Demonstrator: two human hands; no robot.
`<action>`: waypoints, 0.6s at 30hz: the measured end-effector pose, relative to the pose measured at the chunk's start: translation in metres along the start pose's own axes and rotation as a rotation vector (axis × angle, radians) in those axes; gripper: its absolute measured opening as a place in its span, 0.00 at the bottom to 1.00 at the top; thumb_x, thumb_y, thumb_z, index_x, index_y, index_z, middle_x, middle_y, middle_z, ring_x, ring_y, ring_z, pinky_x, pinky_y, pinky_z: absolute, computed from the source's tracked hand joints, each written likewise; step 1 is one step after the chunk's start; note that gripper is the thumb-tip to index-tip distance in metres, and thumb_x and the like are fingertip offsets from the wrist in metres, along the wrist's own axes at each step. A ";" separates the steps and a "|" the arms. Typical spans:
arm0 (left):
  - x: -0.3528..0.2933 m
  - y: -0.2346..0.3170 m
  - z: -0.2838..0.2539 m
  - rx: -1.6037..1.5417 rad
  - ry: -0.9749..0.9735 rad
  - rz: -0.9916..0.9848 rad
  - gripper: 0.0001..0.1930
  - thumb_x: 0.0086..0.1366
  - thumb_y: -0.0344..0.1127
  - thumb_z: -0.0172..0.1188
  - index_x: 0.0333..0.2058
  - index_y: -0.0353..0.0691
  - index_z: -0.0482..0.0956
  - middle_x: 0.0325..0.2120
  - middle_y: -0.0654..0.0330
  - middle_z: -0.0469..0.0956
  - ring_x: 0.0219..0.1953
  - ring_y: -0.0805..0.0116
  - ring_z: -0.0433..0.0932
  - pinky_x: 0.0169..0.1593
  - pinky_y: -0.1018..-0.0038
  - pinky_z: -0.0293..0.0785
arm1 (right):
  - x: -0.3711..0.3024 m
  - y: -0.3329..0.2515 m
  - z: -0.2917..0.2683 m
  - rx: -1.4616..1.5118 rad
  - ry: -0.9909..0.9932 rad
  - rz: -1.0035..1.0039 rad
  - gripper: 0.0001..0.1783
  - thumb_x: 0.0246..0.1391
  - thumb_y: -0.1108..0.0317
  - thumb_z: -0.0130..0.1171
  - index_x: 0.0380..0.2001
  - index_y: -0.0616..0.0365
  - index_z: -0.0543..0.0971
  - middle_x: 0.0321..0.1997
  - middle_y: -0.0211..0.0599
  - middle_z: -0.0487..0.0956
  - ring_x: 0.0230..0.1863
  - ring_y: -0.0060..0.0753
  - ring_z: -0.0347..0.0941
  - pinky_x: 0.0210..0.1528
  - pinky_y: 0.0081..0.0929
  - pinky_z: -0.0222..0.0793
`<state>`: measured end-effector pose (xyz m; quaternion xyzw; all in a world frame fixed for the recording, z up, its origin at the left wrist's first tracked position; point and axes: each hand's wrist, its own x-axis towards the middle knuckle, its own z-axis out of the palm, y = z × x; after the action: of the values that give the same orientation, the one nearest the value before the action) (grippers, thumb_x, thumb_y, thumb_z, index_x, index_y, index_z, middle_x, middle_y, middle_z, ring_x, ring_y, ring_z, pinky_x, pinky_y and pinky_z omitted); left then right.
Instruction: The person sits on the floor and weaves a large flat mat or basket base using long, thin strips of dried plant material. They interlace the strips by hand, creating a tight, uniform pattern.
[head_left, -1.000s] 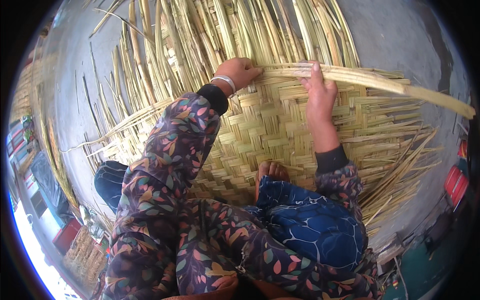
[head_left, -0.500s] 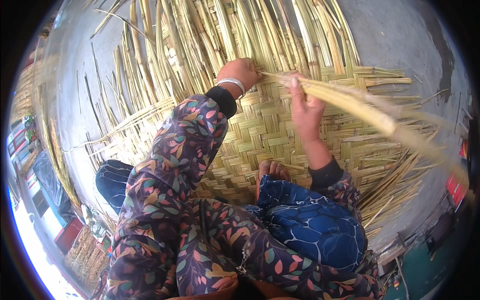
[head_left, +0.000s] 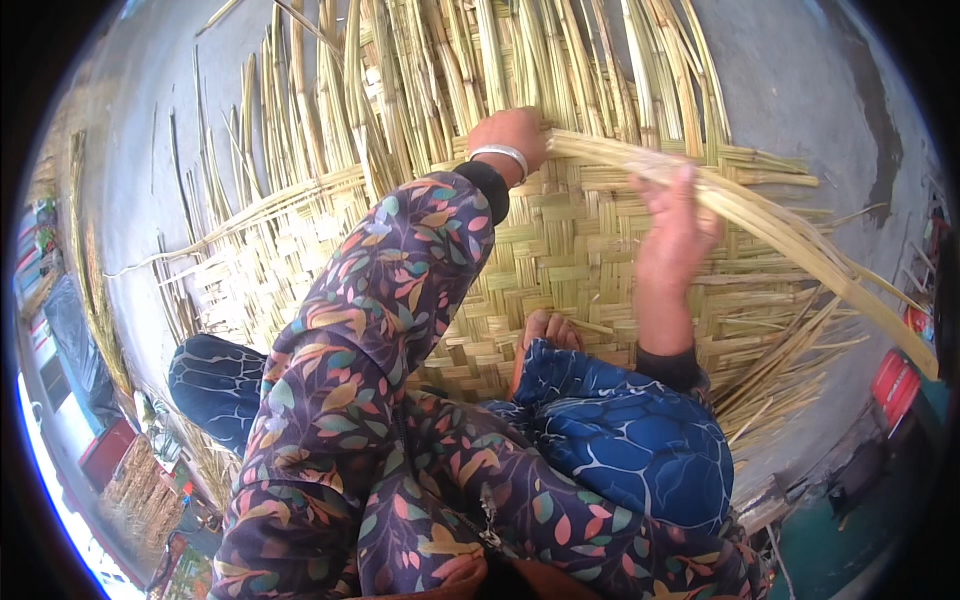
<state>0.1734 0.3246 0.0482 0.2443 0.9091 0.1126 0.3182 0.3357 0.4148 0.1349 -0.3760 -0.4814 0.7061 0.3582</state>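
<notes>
Both my hands on a long bundle of split reed strips, at the working edge of a woven mat.

My left hand (head_left: 510, 135), a pale bangle (head_left: 500, 153) at its wrist, is closed down over the near end of the bundle of strips (head_left: 760, 215), pressing it where the woven mat (head_left: 560, 250) gives way to loose upright stalks (head_left: 420, 80) just beyond my knuckles. My right hand (head_left: 678, 232) is curled around the same bundle further along, fingers wrapped over it and thumb side toward me, lifting it off the mat; past this hand the strips sweep out and down to my right, well clear of the weave. Below and between my hands the mat lies flat on the grey concrete floor (head_left: 800, 90). My bare foot (head_left: 545, 335) rests on the mat just nearer me than my right wrist.
</notes>
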 end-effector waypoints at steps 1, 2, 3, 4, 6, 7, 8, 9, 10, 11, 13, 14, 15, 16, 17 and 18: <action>0.003 -0.008 0.007 0.011 0.030 -0.005 0.17 0.54 0.48 0.55 0.37 0.45 0.80 0.35 0.53 0.79 0.40 0.54 0.78 0.42 0.63 0.73 | 0.002 -0.011 -0.001 0.017 0.000 -0.024 0.15 0.59 0.65 0.52 0.37 0.71 0.74 0.34 0.43 0.78 0.35 0.32 0.77 0.40 0.29 0.78; 0.000 0.001 0.001 -0.054 -0.038 0.030 0.18 0.54 0.49 0.54 0.37 0.44 0.80 0.35 0.52 0.79 0.39 0.53 0.78 0.42 0.63 0.73 | 0.007 -0.017 -0.005 0.008 0.025 -0.107 0.17 0.59 0.63 0.52 0.35 0.72 0.75 0.30 0.43 0.78 0.32 0.32 0.77 0.38 0.29 0.79; 0.012 -0.018 0.014 -0.013 0.102 0.162 0.18 0.54 0.49 0.55 0.36 0.43 0.81 0.33 0.52 0.80 0.37 0.53 0.78 0.41 0.64 0.73 | 0.012 -0.011 -0.005 0.016 0.006 -0.074 0.17 0.59 0.63 0.52 0.35 0.72 0.75 0.30 0.43 0.78 0.32 0.32 0.77 0.39 0.29 0.79; 0.008 -0.013 0.008 -0.045 0.055 0.161 0.18 0.53 0.51 0.56 0.34 0.43 0.81 0.31 0.53 0.80 0.36 0.54 0.78 0.41 0.64 0.73 | 0.015 0.002 -0.013 0.017 0.008 -0.039 0.17 0.58 0.63 0.53 0.35 0.71 0.75 0.31 0.43 0.78 0.33 0.32 0.77 0.39 0.30 0.79; 0.009 -0.015 -0.007 -0.120 -0.059 0.137 0.19 0.54 0.53 0.60 0.30 0.41 0.80 0.24 0.56 0.79 0.33 0.62 0.79 0.39 0.67 0.74 | 0.019 0.020 -0.013 0.038 -0.001 0.080 0.17 0.58 0.62 0.54 0.36 0.70 0.74 0.34 0.45 0.77 0.36 0.35 0.77 0.41 0.31 0.78; 0.011 -0.019 -0.011 -0.307 -0.098 0.168 0.12 0.59 0.42 0.58 0.31 0.38 0.78 0.26 0.58 0.79 0.29 0.70 0.78 0.35 0.73 0.75 | 0.022 0.030 -0.016 0.066 -0.015 0.122 0.17 0.58 0.62 0.54 0.37 0.70 0.74 0.35 0.45 0.77 0.36 0.35 0.77 0.41 0.31 0.78; 0.014 -0.022 -0.016 -0.459 -0.103 0.120 0.11 0.59 0.40 0.58 0.32 0.37 0.78 0.26 0.59 0.79 0.28 0.72 0.78 0.33 0.75 0.74 | 0.025 0.043 -0.019 0.094 -0.029 0.164 0.17 0.58 0.62 0.54 0.38 0.69 0.74 0.36 0.45 0.77 0.37 0.36 0.76 0.41 0.31 0.78; 0.010 -0.024 -0.027 -0.605 -0.103 0.060 0.11 0.60 0.38 0.58 0.33 0.36 0.77 0.26 0.59 0.79 0.27 0.73 0.78 0.32 0.77 0.74 | 0.027 0.057 -0.019 0.128 -0.048 0.214 0.18 0.57 0.62 0.54 0.39 0.69 0.73 0.37 0.45 0.76 0.37 0.37 0.76 0.42 0.31 0.78; 0.010 -0.033 -0.032 -0.596 0.051 0.050 0.11 0.60 0.38 0.57 0.35 0.34 0.77 0.26 0.59 0.79 0.26 0.74 0.78 0.32 0.77 0.75 | 0.032 0.066 -0.019 0.157 -0.089 0.276 0.18 0.57 0.62 0.54 0.41 0.69 0.72 0.39 0.46 0.76 0.39 0.38 0.76 0.42 0.32 0.78; 0.014 -0.043 -0.036 -0.585 0.204 0.043 0.12 0.61 0.38 0.57 0.36 0.33 0.77 0.27 0.58 0.79 0.26 0.74 0.78 0.32 0.78 0.75 | 0.034 0.073 -0.016 0.179 -0.110 0.291 0.18 0.57 0.62 0.54 0.40 0.69 0.72 0.39 0.46 0.76 0.39 0.38 0.76 0.42 0.32 0.78; 0.020 -0.052 -0.039 -0.371 0.377 0.061 0.18 0.57 0.43 0.58 0.39 0.32 0.76 0.30 0.54 0.80 0.31 0.68 0.79 0.36 0.72 0.76 | 0.041 0.080 -0.011 0.204 -0.149 0.320 0.17 0.57 0.62 0.54 0.40 0.69 0.72 0.39 0.46 0.76 0.39 0.39 0.76 0.42 0.32 0.78; 0.024 -0.054 -0.039 -0.300 0.393 0.044 0.21 0.56 0.46 0.59 0.40 0.32 0.76 0.31 0.52 0.80 0.33 0.64 0.79 0.38 0.71 0.75 | 0.044 0.081 -0.008 0.201 -0.147 0.332 0.16 0.57 0.63 0.54 0.40 0.69 0.72 0.39 0.46 0.76 0.40 0.39 0.76 0.41 0.33 0.78; 0.024 -0.051 -0.038 -0.230 0.407 0.026 0.24 0.54 0.48 0.59 0.42 0.33 0.76 0.32 0.50 0.80 0.36 0.60 0.79 0.40 0.70 0.75 | 0.045 0.083 -0.006 0.205 -0.136 0.329 0.17 0.57 0.63 0.55 0.40 0.69 0.72 0.39 0.46 0.76 0.39 0.39 0.76 0.41 0.33 0.78; 0.029 -0.049 -0.036 -0.159 0.395 -0.010 0.25 0.54 0.49 0.59 0.43 0.33 0.75 0.33 0.49 0.79 0.37 0.58 0.79 0.42 0.69 0.74 | 0.046 0.085 -0.005 0.209 -0.125 0.326 0.17 0.57 0.63 0.55 0.40 0.69 0.72 0.38 0.46 0.76 0.39 0.38 0.76 0.41 0.32 0.78; 0.039 -0.048 -0.033 -0.087 0.384 -0.047 0.26 0.53 0.50 0.59 0.44 0.33 0.75 0.34 0.49 0.79 0.37 0.56 0.79 0.43 0.69 0.74 | 0.048 0.087 -0.003 0.214 -0.113 0.324 0.17 0.57 0.63 0.55 0.40 0.69 0.72 0.38 0.46 0.76 0.39 0.38 0.76 0.40 0.32 0.78; 0.043 -0.043 -0.032 -0.017 0.371 -0.081 0.27 0.53 0.51 0.58 0.45 0.34 0.75 0.35 0.48 0.79 0.38 0.54 0.78 0.45 0.68 0.73 | 0.050 0.091 -0.004 0.214 -0.110 0.316 0.17 0.57 0.64 0.55 0.40 0.69 0.72 0.38 0.45 0.75 0.38 0.38 0.76 0.40 0.32 0.78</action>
<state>0.1077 0.3083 0.0349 0.1799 0.9603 0.1504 0.1514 0.3030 0.4341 0.0381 -0.3676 -0.3572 0.8202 0.2542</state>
